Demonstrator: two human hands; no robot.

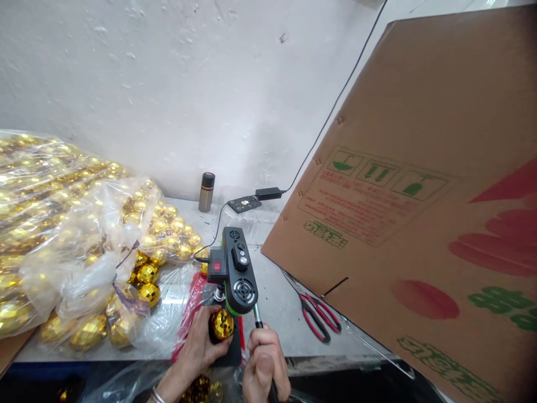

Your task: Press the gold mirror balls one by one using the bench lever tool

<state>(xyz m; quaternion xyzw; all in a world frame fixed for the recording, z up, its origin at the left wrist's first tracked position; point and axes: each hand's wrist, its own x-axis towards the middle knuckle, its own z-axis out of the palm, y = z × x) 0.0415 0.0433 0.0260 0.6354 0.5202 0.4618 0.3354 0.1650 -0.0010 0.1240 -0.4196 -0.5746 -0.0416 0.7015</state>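
- Desk, pale grey; far edge against a rough white wall, scuffed and pitted
- Clear plastic bag of gold faceted balls, filling the left end of the desk to its front edge
- Steel flask, black cap, upright near the far edge
- Black adapter by a flat dark panel, far edge; black cable rising along the wall
- Large cardboard box, printed red and green, tilted over the right end
- Hand tool, red and black handles, near the front edge beside the box
- Black device, green-rimmed, at mid-desk
- Gold ball, at the front edge under the device's near end; left hand pinching its sides, thumb opposite fingers (bracelet at the wrist)
- Lever, black grip; right hand wrapped round it, fingers curled tight
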